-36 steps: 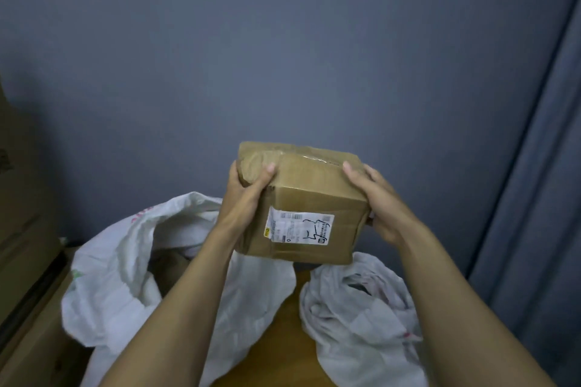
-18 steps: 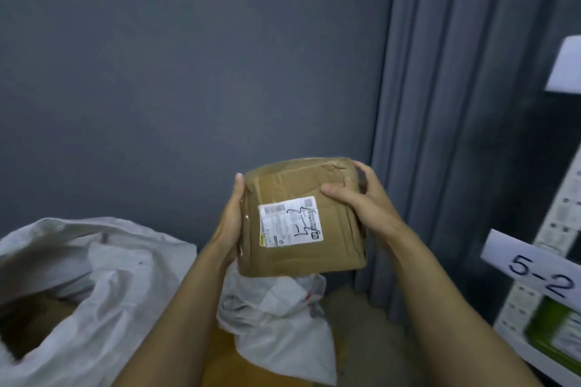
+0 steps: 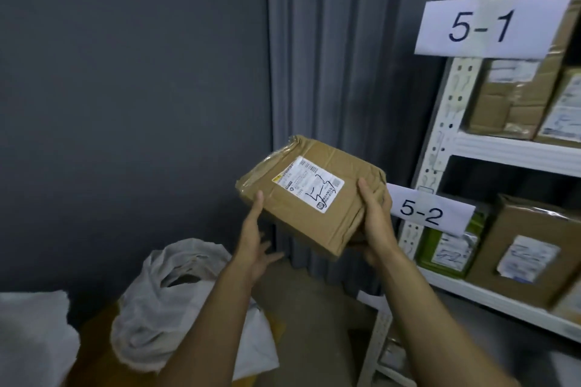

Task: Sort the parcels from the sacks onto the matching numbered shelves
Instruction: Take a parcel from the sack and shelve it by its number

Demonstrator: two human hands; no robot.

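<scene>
Head view: 1 brown cardboard parcel is held in the air, clear of every surface, between the dark wall and the white rack, just left of the 5-2 sign and below the 5-1 sign. It is tilted with its printed label turned up toward the camera, evidently so the handwritten mark on it can be checked against the signs; that mark cannot be read with certainty here. The right hand carries the load: its thumb lies on the top face and its fingers curl under the right edge, clamped on the parcel. The left hand only steadies it, thumb against the lower left edge, fingers apart and relaxed beneath, gripping nothing. Judgement: the parcel is at the matching stage, not yet shelved. Both labelled levels already carry goods, brown boxes at 5-1, a green packet and a brown box at 5-2, so a gap must be found. 2 white sacks sit low at the left, 1 open-mouthed, placed within reach for the next parcel
</scene>
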